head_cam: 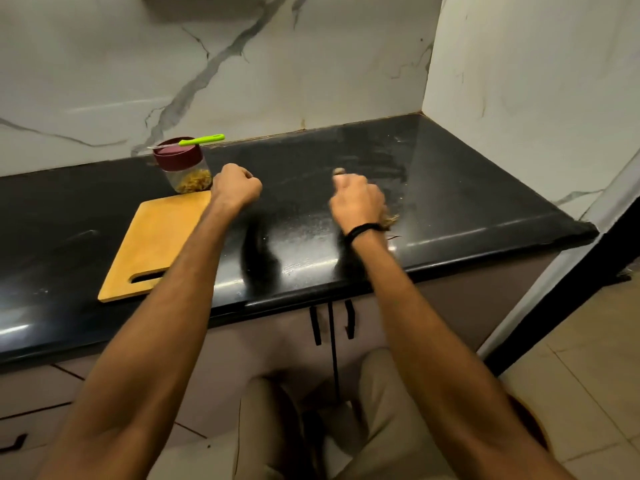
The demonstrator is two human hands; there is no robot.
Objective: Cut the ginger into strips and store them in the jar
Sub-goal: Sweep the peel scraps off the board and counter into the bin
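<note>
A clear jar (187,174) with a maroon lid stands at the back left of the black counter, with yellow ginger strips in its bottom. A green-handled knife (199,140) lies across the lid. In front of the jar lies a bare wooden cutting board (152,244). My left hand (237,187) is curled into a fist just right of the jar, and nothing shows in it. My right hand (358,202) is curled over the counter's middle and grips brownish ginger scraps (390,221), which poke out beside the wrist and at the thumb.
The black counter (467,188) runs right into a marble wall corner, with pale smears and crumbs on its surface. Its front edge is just below my forearms. Cabinet doors with black handles (316,323) lie underneath. A tiled floor shows at lower right.
</note>
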